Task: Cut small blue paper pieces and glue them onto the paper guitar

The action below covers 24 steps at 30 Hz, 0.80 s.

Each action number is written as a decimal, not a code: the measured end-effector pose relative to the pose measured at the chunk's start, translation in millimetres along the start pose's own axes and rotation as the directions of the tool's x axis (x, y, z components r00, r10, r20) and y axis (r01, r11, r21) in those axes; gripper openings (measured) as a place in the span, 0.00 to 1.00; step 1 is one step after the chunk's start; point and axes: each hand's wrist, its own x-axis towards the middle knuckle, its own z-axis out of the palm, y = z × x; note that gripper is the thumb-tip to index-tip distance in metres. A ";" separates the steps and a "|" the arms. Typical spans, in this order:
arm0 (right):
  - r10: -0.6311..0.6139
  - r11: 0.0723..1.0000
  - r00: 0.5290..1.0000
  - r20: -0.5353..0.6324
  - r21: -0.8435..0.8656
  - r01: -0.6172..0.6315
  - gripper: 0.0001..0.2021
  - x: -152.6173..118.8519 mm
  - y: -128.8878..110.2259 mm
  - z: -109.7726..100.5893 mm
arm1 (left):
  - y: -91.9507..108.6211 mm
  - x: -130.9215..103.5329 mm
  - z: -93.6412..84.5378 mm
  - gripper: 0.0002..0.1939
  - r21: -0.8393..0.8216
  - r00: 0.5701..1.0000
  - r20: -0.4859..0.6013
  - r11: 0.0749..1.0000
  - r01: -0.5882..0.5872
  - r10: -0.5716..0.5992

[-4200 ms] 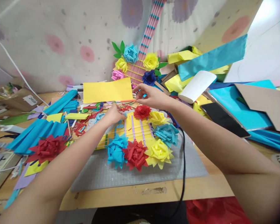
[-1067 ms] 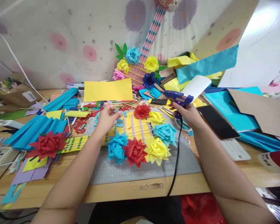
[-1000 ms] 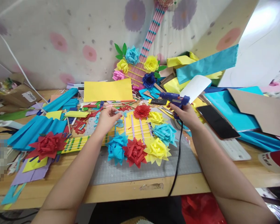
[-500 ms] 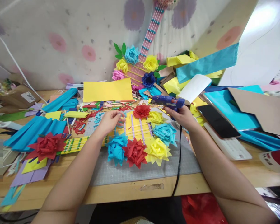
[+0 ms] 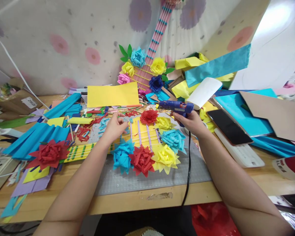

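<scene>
My right hand (image 5: 190,122) is wrapped round a blue glue gun (image 5: 175,106), whose nozzle points left above the back of a yellow paper guitar (image 5: 143,131). Over the guitar's left part is my left hand (image 5: 116,126), its fingers pinched together; anything between them is too small to make out. Red (image 5: 149,117), yellow and blue paper flowers ring the guitar body. Along its front edge lie a blue flower (image 5: 123,155), a red flower (image 5: 142,160) and a yellow flower (image 5: 166,158). The green-striped neck (image 5: 80,152) runs left, partly behind my left forearm.
A grey cutting mat (image 5: 147,183) lies under the guitar. A pink guitar (image 5: 154,46) leans at the back. Left are blue crepe paper (image 5: 40,139) and a red flower (image 5: 49,154). Right are a phone (image 5: 229,127), a white device and a cup (image 5: 290,167). The gun's black cord (image 5: 189,170) hangs over the front edge.
My left hand has turned slightly and lifted, its fingertips drawn in a little from the guitar. The glue gun stays almost where it was in my right hand.
</scene>
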 end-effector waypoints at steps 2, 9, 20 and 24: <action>-0.007 1.000 1.000 0.007 -0.007 0.007 0.18 -0.2 -0.3 0.0 | -3.2 1.8 -0.5 0.13 0.038 0.999 0.016 0.998 -0.041 0.040; -0.053 0.998 0.998 0.021 -0.041 0.054 0.20 -1.0 -2.5 -1.5 | -8.1 2.6 -3.3 0.12 0.108 0.984 0.104 0.981 -0.159 0.148; -0.278 0.940 0.922 0.268 -0.123 0.319 0.20 -13.1 -22.7 10.9 | -8.3 0.0 -3.7 0.24 0.115 0.905 0.327 0.940 -0.323 0.271; -0.276 0.899 0.904 0.327 -0.246 0.364 0.18 -17.1 -25.5 18.1 | -9.7 -0.6 -1.7 0.25 0.134 0.911 0.325 0.941 -0.311 0.254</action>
